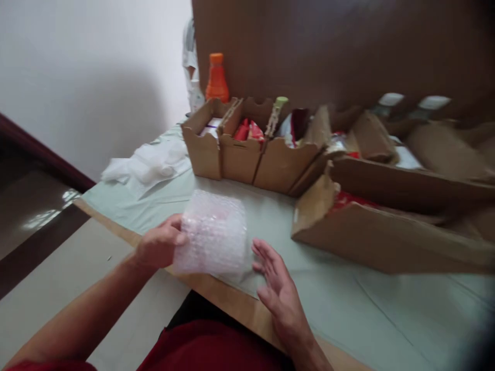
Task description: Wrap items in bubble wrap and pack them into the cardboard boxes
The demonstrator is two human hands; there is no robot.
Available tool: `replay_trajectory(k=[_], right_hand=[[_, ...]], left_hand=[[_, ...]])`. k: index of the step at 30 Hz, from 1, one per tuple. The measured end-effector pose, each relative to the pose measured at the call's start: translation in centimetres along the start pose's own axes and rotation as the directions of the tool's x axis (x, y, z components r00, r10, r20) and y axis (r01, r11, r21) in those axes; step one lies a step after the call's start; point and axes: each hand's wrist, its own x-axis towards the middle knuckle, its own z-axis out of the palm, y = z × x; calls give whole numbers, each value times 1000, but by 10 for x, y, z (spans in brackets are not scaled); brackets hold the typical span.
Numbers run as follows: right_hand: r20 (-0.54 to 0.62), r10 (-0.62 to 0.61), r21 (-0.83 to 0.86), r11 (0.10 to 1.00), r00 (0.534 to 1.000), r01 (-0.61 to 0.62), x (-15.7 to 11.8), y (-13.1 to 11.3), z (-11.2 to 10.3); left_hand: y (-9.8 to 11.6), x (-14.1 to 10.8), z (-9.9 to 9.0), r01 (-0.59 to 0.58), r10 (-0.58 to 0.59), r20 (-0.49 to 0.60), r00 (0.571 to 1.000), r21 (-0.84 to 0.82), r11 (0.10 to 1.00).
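Note:
A clear bubble wrap bag (214,232), with something pale or pinkish faintly showing inside, is held above the table's front edge. My left hand (162,241) grips it by its left side, thumb on top and the other fingers underneath. Just off its right side is my right hand (274,278), fingers stretched and apart, with nothing in it. A small gap shows between those fingertips and the wrap. What exactly lies inside the wrap is too blurred to tell.
Cardboard bins (240,159) with red and white packets line the back. A longer cardboard box (371,237) stands at right. An orange bottle (217,80) rises behind the bins. More clear wrap (149,165) lies at the left on the pale green tabletop (328,288).

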Motion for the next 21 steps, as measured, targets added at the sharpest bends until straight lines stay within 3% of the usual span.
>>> replay_trajectory(k=[2,5,8,11,13,15,18,21], right_hand=[[54,39,223,974,998,-50,1,-9,3],[109,74,371,922,991,-109,-8,-17,0],[32,66,421,904,997,-73,-19,-18,-7],[15,131,442,888,991,-124,-22,-13,-9],[11,226,390,896,974,-213,-19,-8,-4],[-65,304,308,912,951,-270,-18,-2,3],[-199,298,237,939,933,-250,-23,3,12],[-165,293,189,946,942,-262,-38,0,12]], left_hand=[[-16,22,27,51,-61,152,987,68,996],[-32,52,52,-62,4,250,968,224,973],[-46,75,54,-102,46,144,989,410,906],[-63,87,45,29,-36,4,999,506,862],[-73,90,38,96,-92,-35,995,537,838],[-78,91,33,136,-117,-69,991,562,816],[-80,90,26,151,-97,-123,988,583,798],[-80,89,22,154,-72,-157,985,603,783]])
